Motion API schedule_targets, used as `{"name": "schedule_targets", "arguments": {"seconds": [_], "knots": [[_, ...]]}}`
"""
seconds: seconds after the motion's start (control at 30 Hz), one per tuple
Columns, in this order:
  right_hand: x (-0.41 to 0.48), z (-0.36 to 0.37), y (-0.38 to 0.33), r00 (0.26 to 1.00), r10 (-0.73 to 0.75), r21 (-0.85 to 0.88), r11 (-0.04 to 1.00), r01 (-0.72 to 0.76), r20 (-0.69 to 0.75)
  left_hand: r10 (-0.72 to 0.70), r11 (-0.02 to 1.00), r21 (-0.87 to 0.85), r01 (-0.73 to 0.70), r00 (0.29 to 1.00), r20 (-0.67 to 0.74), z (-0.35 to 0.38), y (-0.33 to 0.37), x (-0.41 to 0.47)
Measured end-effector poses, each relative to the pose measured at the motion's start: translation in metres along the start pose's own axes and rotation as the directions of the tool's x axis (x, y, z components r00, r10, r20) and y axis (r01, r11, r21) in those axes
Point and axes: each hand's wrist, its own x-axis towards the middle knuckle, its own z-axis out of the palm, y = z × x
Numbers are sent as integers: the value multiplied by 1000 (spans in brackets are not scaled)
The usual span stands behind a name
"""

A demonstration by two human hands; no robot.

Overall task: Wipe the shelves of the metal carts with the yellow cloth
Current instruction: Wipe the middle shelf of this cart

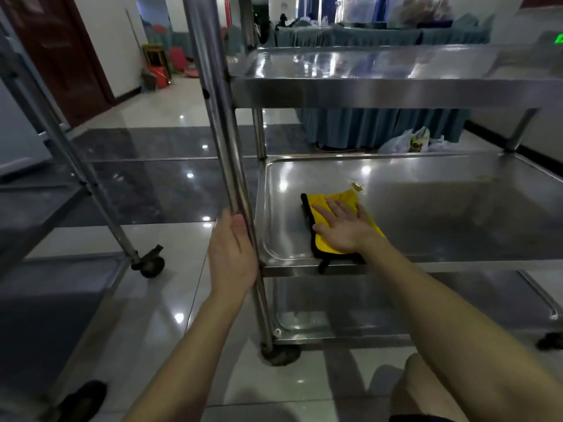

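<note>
On the middle shelf [441,214] of the metal cart [365,94], just right of the cart's near upright post [213,86], lies the yellow cloth [333,200]. It is folded, with a black edge, and one black corner hangs over the shelf's front lip. The right hand [344,228] lies flat on top of the cloth, fingers straight and spread, pointing back toward the post. The left hand [233,254] is wrapped around the post itself at about the height of that shelf, with the thumb along the near side of the tube.

A small yellowish spot [357,186] sits on the steel just beyond the cloth, further right of the post. Above, the top shelf [365,65] reaches out to the right of the post, and the bottom shelf [335,318] does the same near its foot. Left of the post stands a second cart [100,193], tilted in this wide view, with one wheel [151,264] on the tiled floor. Right of the post and far behind it, plastic bags [408,141] lie on the floor against a table draped in blue-green cloth [380,126].
</note>
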Motion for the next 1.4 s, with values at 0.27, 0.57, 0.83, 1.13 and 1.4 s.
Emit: {"name": "schedule_targets", "arguments": {"seconds": [0.27, 0.57, 0.83, 1.13, 1.4], "knots": [[37, 11, -103, 966, -255, -22, 967, 254, -33, 66, 996, 61, -63, 997, -45, 6, -7, 4], [-69, 18, -79, 888, -444, -53, 896, 441, -118, 11, 997, 72, -4, 996, -93, 11, -7, 2], [-110, 20, 9, 824, -476, -32, 870, 491, -308, 66, 985, 167, -37, 982, -176, 12, -4, 0], [-137, 26, 95, 796, -267, 110, 917, 383, -543, 5, 986, 160, 35, 969, -246, 22, -12, 3], [-128, 12, 116, 859, 138, 467, 875, 127, -492, -3, 994, 101, 36, 951, -309, 32, -26, 3]]}}
